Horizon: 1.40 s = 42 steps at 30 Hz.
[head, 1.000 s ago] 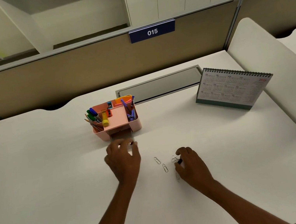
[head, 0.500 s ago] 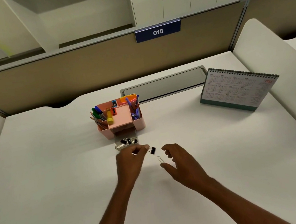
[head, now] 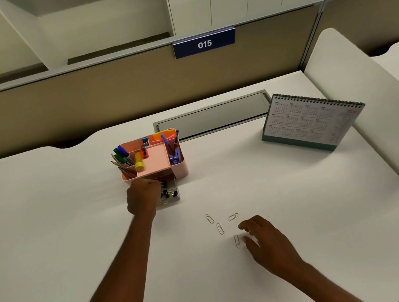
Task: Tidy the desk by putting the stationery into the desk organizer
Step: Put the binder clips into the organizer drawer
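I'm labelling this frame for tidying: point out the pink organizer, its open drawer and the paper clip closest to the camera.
Pink organizer (head: 180, 171): head view, front right wall.
Open drawer (head: 171, 201): head view, front edge.
Closest paper clip (head: 236, 241): head view, middle of its loop.

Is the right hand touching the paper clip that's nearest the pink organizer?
Apart. The head view shows bare white desk between the right hand and that paper clip.
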Each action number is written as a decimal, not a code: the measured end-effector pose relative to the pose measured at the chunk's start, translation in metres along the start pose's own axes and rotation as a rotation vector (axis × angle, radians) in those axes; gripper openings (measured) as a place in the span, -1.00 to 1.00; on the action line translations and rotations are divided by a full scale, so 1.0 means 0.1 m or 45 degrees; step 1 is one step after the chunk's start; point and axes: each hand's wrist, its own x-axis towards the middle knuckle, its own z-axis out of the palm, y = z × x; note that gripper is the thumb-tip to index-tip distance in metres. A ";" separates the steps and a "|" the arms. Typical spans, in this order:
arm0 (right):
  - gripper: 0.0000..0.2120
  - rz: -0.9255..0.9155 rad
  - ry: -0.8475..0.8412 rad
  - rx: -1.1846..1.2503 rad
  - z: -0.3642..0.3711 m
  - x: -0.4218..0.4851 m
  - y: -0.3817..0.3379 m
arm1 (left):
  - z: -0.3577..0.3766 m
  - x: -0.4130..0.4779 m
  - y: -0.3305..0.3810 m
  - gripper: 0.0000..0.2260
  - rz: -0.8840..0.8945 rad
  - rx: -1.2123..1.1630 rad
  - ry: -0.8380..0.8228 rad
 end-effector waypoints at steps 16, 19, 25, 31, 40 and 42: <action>-0.66 -0.001 0.092 -0.226 0.10 -0.09 0.37 | 0.16 -0.36 -0.23 -0.80 0.195 -0.033 0.045; -0.49 -0.093 0.091 -0.440 0.21 -0.15 0.43 | 0.18 -0.65 -0.45 -0.82 0.318 0.025 0.096; -0.42 -0.131 0.088 -0.511 0.30 -0.27 0.39 | 0.38 -0.81 -0.79 -0.65 0.429 0.112 -0.080; -0.42 -0.118 0.075 -0.517 0.29 -0.27 0.37 | 0.45 -0.73 -0.73 -0.50 0.460 0.150 -0.136; -0.42 -0.106 0.057 -0.526 0.27 -0.27 0.35 | 0.43 -0.53 -0.45 -0.46 0.483 0.321 -0.152; -0.43 -0.111 0.061 -0.523 0.27 -0.27 0.36 | 0.42 -0.49 -0.41 -0.46 0.488 0.330 -0.151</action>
